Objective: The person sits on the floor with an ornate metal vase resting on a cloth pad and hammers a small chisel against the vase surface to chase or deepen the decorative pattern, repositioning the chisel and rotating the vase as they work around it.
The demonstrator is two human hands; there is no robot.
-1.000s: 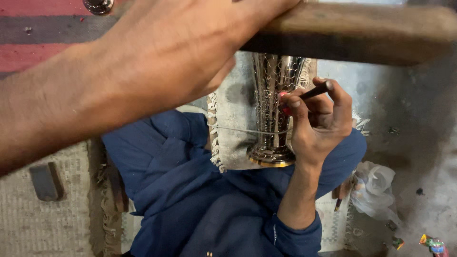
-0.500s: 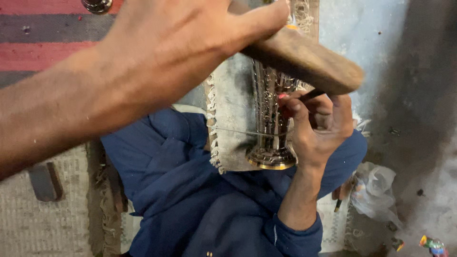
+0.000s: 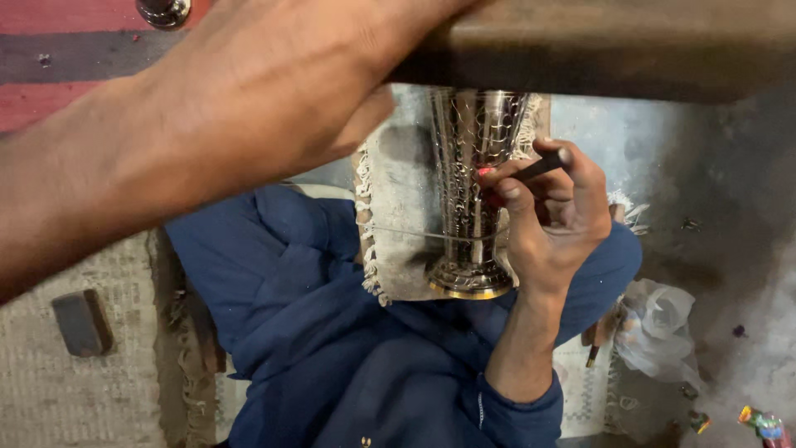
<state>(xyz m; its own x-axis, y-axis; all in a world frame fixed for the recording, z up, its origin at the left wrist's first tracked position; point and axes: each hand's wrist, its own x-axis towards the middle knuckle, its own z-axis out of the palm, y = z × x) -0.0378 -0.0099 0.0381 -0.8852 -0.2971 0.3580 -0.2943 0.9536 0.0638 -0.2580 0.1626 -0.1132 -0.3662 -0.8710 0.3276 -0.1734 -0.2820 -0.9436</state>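
A silver embossed vase (image 3: pixel 471 158) with a gold-rimmed foot lies on a fringed grey cloth (image 3: pixel 402 224) over my blue-clad lap. My right hand (image 3: pixel 557 228) is closed around a short dark punch (image 3: pixel 541 168) whose tip rests against the vase's side. My left hand (image 3: pixel 274 108), close to the camera at the upper left, grips a thick wooden bar (image 3: pixel 630 50). The bar lies level across the top of the view, above the vase, and hides the vase's upper end.
A crumpled white plastic bag (image 3: pixel 657 325) and a thin stick-like tool (image 3: pixel 594 355) lie at my right knee. A dark block (image 3: pixel 81 322) sits on the woven mat (image 3: pixel 75 398) at the left. A shiny metal piece (image 3: pixel 163 10) is on the red striped rug.
Half a second ago the wooden bar was tilted down toward the punch; now my left hand has raised it level again. My right hand and the vase stay in place.
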